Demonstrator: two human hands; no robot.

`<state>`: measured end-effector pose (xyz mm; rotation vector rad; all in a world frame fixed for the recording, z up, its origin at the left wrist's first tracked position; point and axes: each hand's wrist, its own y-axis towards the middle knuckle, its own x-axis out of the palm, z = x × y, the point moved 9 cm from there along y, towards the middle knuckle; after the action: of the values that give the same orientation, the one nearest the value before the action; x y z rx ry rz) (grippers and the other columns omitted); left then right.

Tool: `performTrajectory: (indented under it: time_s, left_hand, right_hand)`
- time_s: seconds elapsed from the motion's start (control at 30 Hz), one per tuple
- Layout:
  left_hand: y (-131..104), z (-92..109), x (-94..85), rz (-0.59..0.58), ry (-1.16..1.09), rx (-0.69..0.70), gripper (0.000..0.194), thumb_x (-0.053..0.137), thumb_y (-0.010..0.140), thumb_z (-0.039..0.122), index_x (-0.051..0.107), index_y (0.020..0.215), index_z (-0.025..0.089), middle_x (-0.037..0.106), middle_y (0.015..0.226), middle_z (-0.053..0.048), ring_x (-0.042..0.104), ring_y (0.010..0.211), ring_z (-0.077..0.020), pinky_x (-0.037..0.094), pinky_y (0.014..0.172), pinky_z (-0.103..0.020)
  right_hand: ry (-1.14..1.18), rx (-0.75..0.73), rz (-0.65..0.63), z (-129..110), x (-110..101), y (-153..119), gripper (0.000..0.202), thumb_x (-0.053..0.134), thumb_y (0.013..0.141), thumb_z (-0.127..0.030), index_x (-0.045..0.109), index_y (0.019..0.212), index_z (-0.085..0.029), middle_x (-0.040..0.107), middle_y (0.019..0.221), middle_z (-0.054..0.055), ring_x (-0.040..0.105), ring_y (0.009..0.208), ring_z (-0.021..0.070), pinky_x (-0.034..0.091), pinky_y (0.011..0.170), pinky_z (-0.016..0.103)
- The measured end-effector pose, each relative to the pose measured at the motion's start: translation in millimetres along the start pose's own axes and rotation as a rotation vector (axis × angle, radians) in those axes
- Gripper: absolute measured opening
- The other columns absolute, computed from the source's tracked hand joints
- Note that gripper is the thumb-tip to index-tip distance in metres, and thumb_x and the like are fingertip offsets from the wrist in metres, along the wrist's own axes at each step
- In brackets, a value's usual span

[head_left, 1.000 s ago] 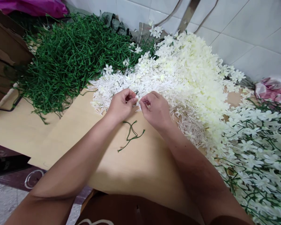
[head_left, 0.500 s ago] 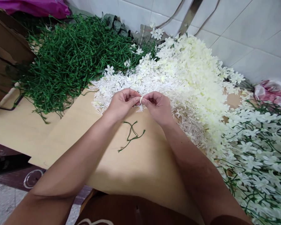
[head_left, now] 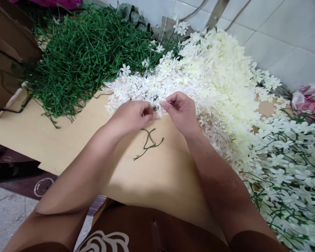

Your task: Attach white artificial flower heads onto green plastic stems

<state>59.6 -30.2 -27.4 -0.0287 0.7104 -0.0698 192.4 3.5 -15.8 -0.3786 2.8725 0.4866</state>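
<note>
My right hand (head_left: 182, 111) is closed in a pinch at the near edge of the white flower heap. A small white artificial flower piece (head_left: 162, 103) shows at its thumb and fingertip, mostly covered by them. Just to the left, my left hand (head_left: 133, 114) has curled fingers smeared by motion; whether anything is in them I cannot tell. Behind both hands lie white spiky flower pieces (head_left: 147, 85) in a loose mass. A few green plastic stems (head_left: 150, 142) lie crossed on the brown board (head_left: 147, 178), below the hands.
Green stems (head_left: 91, 52) are heaped at the back left, beside a cardboard box (head_left: 9, 56). Cream-white blossoms (head_left: 225, 77) are piled at centre right. Flowers on green stems (head_left: 286, 175) cover the right side. A tiled wall (head_left: 286, 31) stands behind.
My left hand has come away from the right one, down and to the left, where both pinched a small pale piece together. The right hand keeps its pinch. The view has shifted slightly.
</note>
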Motion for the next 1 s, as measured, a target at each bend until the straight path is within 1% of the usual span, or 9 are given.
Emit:
performTrajectory:
  time_s: [0.1, 0.2, 0.27, 0.3, 0.4, 0.5, 0.7, 0.87, 1.0]
  left_hand:
    - [-13.7, 2.0, 15.1, -0.107, 0.311, 0.019, 0.02, 0.076, 0.062, 0.031, 0.06, 0.056, 0.021, 0.056, 0.055, 0.0, 0.052, 0.057, -0.0166, 0.029, 0.054, -0.026]
    - [-15.3, 1.2, 28.2, -0.144, 0.37, 0.06, 0.012, 0.067, 0.066, 0.019, 0.059, 0.057, 0.021, 0.06, 0.061, -0.001, 0.051, 0.058, -0.0166, 0.027, 0.053, -0.027]
    - [-9.5, -5.5, 29.1, -0.123, 0.25, 0.041, 0.011, 0.061, 0.069, 0.014, 0.059, 0.061, 0.021, 0.061, 0.061, -0.001, 0.052, 0.058, -0.0164, 0.029, 0.054, -0.027]
    - [-5.8, -9.7, 25.9, -0.086, 0.154, 0.02, 0.01, 0.06, 0.07, 0.014, 0.059, 0.063, 0.021, 0.061, 0.061, -0.001, 0.051, 0.058, -0.0158, 0.031, 0.055, -0.027]
    - [1.9, -20.0, 11.4, 0.047, -0.199, -0.031, 0.005, 0.061, 0.072, 0.015, 0.058, 0.07, 0.019, 0.06, 0.064, 0.001, 0.05, 0.059, -0.0132, 0.036, 0.058, -0.025]
    - [3.6, -22.2, 5.3, 0.088, -0.446, -0.066, 0.005, 0.061, 0.071, 0.013, 0.061, 0.074, 0.016, 0.059, 0.066, 0.002, 0.05, 0.06, -0.0113, 0.039, 0.061, -0.025]
    - [4.6, -20.7, 5.4, 0.084, -0.531, -0.081, 0.003, 0.064, 0.07, 0.016, 0.062, 0.072, 0.014, 0.062, 0.067, -0.001, 0.052, 0.063, -0.0116, 0.039, 0.063, -0.025]
    - [2.7, -18.9, 6.7, 0.064, -0.54, -0.071, 0.008, 0.065, 0.069, 0.019, 0.062, 0.073, 0.013, 0.061, 0.067, 0.0, 0.052, 0.062, -0.0107, 0.039, 0.061, -0.024]
    - [0.7, -16.1, 5.3, 0.065, -0.56, -0.082, 0.011, 0.066, 0.067, 0.021, 0.061, 0.072, 0.013, 0.058, 0.063, 0.001, 0.05, 0.06, -0.0094, 0.038, 0.059, -0.023]
  right_hand:
    - [-0.01, 0.032, -0.099, -1.4, 5.7, 1.0, 0.039, 0.071, 0.072, -0.056, 0.054, 0.068, -0.021, 0.054, 0.063, -0.004, 0.049, 0.059, 0.0092, 0.044, 0.058, 0.026]
    - [0.037, 0.097, -0.227, 2.3, 15.3, -0.2, 0.042, 0.075, 0.067, -0.058, 0.056, 0.067, -0.02, 0.054, 0.062, -0.004, 0.048, 0.059, 0.0092, 0.042, 0.056, 0.026]
    - [0.105, 0.143, -0.277, 7.3, 18.8, -1.5, 0.042, 0.078, 0.062, -0.056, 0.057, 0.067, -0.02, 0.054, 0.061, -0.004, 0.047, 0.057, 0.0087, 0.041, 0.055, 0.025]
    - [0.146, 0.165, -0.284, 10.5, 18.9, -1.8, 0.042, 0.08, 0.061, -0.055, 0.057, 0.066, -0.02, 0.055, 0.06, -0.004, 0.048, 0.057, 0.0084, 0.042, 0.055, 0.025]
    - [0.262, 0.234, -0.252, 23.1, 15.4, -2.1, 0.043, 0.082, 0.057, -0.054, 0.06, 0.067, -0.018, 0.058, 0.062, -0.004, 0.051, 0.057, 0.0077, 0.045, 0.058, 0.025]
    - [0.367, 0.3, -0.235, 35.0, 16.2, -3.4, 0.042, 0.084, 0.056, -0.052, 0.063, 0.068, -0.018, 0.063, 0.066, -0.003, 0.057, 0.061, 0.0087, 0.05, 0.063, 0.026]
    - [0.557, 0.411, -0.202, 44.0, 23.6, -7.7, 0.037, 0.088, 0.054, -0.044, 0.063, 0.066, -0.018, 0.067, 0.066, -0.003, 0.064, 0.063, 0.0096, 0.058, 0.071, 0.03]
    - [0.555, 0.408, -0.173, 43.7, 23.6, -8.5, 0.039, 0.088, 0.053, -0.045, 0.061, 0.064, -0.018, 0.063, 0.06, -0.006, 0.063, 0.059, 0.0088, 0.06, 0.07, 0.03]
    - [0.503, 0.394, -0.165, 44.2, 21.7, -8.2, 0.041, 0.087, 0.052, -0.049, 0.061, 0.065, -0.019, 0.063, 0.06, -0.005, 0.063, 0.059, 0.0101, 0.058, 0.063, 0.028]
